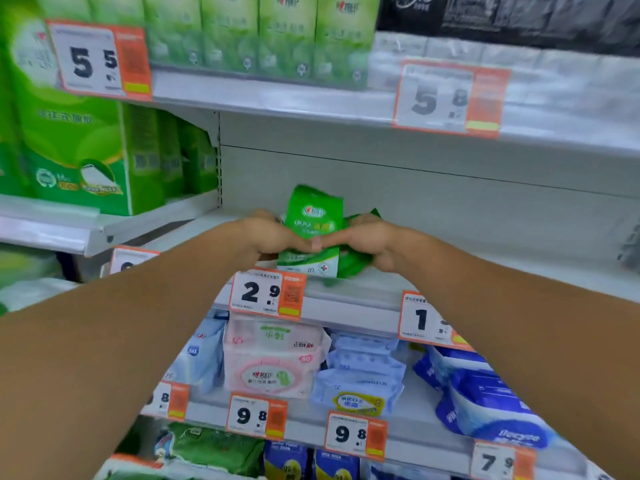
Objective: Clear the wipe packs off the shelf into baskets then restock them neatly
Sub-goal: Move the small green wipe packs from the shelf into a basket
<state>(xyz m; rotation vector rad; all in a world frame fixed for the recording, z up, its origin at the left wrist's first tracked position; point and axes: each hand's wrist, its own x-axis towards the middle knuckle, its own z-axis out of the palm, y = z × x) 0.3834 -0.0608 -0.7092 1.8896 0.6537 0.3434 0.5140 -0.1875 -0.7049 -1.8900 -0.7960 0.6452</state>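
A green wipe pack [313,230] stands upright at the front edge of the middle shelf [346,296], long axis vertical, printed face toward the camera. More green packs [356,261] lie just behind and to its right, partly hidden. The left hand [273,237] grips the pack's left side with curled fingers; the right hand [367,242] grips the right side and the packs behind it. The thumbs meet across the front face. The shelf is grey metal with a plain back panel. A price tag [266,294] reading 2.9 hangs directly below the pack. Green tissue bundles [263,32] fill the shelf above; pink and blue wipe packs [273,358] occupy the shelf below.
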